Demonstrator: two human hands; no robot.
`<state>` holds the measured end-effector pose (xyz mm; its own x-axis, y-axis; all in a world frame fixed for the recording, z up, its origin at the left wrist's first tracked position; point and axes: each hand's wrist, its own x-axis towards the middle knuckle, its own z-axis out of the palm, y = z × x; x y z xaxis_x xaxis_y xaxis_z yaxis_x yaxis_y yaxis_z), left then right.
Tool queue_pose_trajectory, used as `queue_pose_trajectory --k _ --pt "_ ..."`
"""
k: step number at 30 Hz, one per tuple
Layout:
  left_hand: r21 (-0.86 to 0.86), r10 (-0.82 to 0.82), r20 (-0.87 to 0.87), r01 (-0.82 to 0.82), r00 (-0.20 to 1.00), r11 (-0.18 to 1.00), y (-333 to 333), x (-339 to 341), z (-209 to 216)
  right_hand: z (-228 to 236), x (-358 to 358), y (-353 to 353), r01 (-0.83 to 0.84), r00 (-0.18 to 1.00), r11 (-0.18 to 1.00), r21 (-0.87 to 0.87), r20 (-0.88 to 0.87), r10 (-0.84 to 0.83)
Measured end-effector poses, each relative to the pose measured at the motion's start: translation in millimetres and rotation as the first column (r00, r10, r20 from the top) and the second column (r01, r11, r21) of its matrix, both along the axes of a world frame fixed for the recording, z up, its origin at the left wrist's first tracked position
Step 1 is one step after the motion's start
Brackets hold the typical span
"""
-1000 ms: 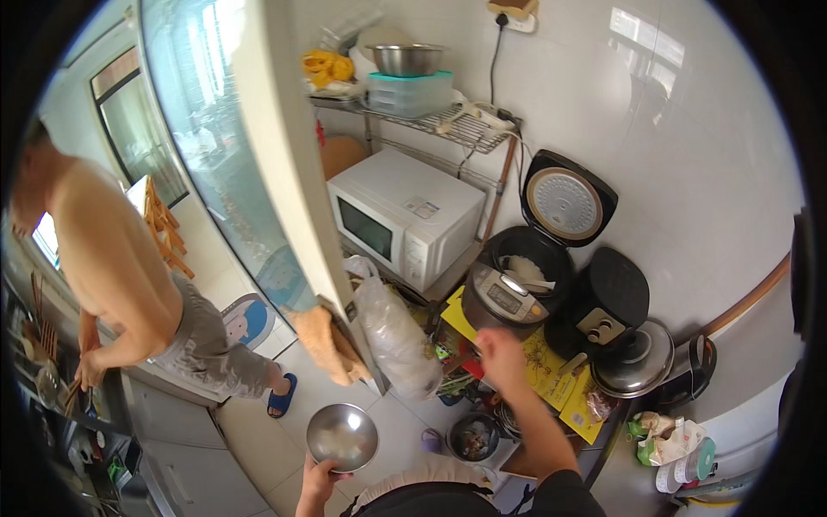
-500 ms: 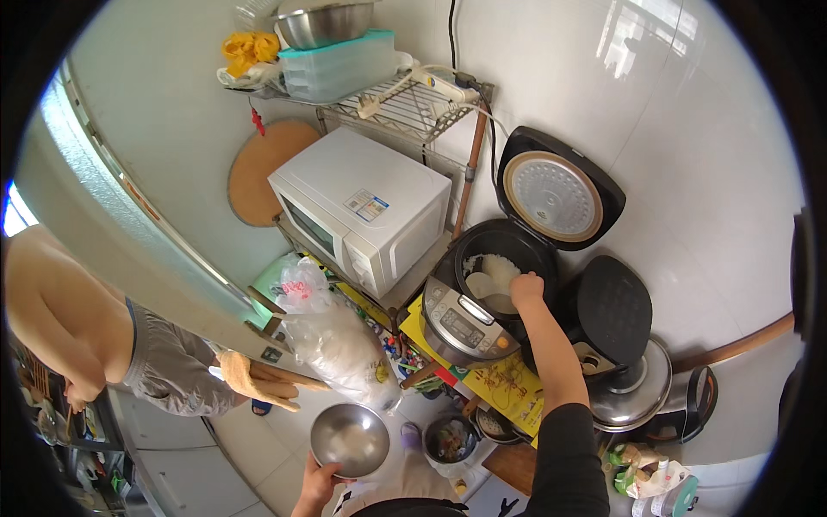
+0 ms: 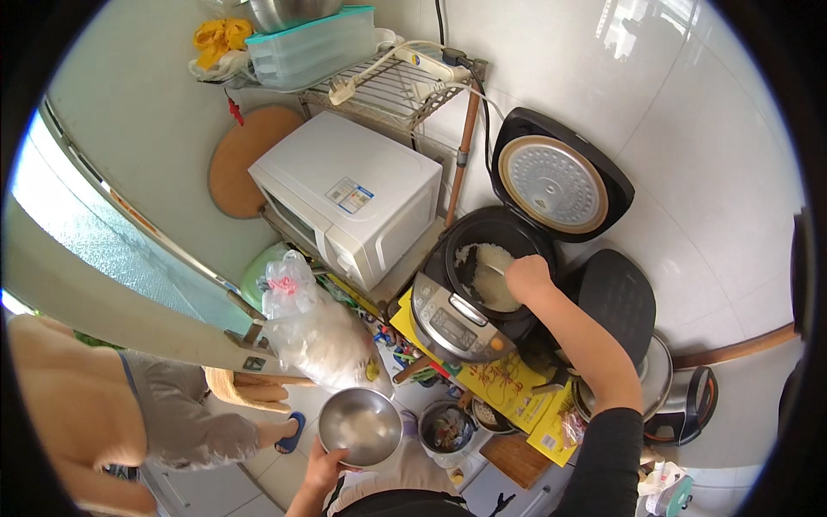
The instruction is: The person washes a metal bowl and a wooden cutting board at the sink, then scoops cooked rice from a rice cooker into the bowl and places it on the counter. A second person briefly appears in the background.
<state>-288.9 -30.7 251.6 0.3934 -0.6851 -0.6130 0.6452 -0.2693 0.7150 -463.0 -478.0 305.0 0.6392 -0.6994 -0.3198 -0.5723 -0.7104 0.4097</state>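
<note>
In my left hand [image 3: 321, 468] is a steel bowl [image 3: 379, 431], gripped by its near rim and held low in front of me. A pale patch shows at its bottom; reflection or contents, I cannot tell which. My right hand [image 3: 527, 280] is closed inside the mouth of a rice cooker [image 3: 448, 319], around the handle of a white rice paddle [image 3: 496, 270]. Most of the paddle is hidden by the hand and the rice. White cooked rice [image 3: 494, 297] lies in the dark inner pot. The cooker's lid [image 3: 551, 185] stands raised behind it.
A white microwave [image 3: 345, 189] stands left of the cooker, under a wire shelf [image 3: 388, 90]. A black lidded appliance [image 3: 616, 297] is close on the right. Below hangs a full plastic bag [image 3: 323, 345]. Another person [image 3: 77, 405] stands at the far left, beside a doorway.
My right hand has shifted slightly within the pot, and the paddle, plainly visible before, is now mostly covered. The bowl has moved slightly right and up. The other person has moved lower in view.
</note>
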Motion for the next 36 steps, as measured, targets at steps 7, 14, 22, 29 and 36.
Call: queue_pose_trajectory --k 7,14,22,29,36 --pt "0.024 -0.044 -0.047 0.045 0.998 0.999 -1.9 4.4 -3.1 -8.3 -7.6 -16.5 -0.165 0.971 0.982 0.095 -0.161 0.179" --pt "0.018 0.035 -0.034 -0.035 0.999 0.999 4.2 5.2 -10.5 -27.8 1.7 -52.3 -0.059 0.969 0.960 0.275 -0.217 0.122" --pt "-0.007 0.158 -0.012 -0.158 0.987 0.987 28.4 8.7 -12.1 -35.0 -2.2 -62.7 0.025 0.982 0.912 0.409 -0.179 0.054" --pt "-0.049 0.202 -0.038 -0.204 0.979 0.978 39.8 16.5 -10.3 -42.3 -6.4 -61.4 0.004 0.995 0.829 0.559 -0.083 0.050" --pt "-0.037 0.240 -0.012 -0.241 0.971 0.970 37.6 21.5 -10.2 -28.7 6.7 -38.3 0.252 0.941 0.613 0.749 -0.043 -0.334"
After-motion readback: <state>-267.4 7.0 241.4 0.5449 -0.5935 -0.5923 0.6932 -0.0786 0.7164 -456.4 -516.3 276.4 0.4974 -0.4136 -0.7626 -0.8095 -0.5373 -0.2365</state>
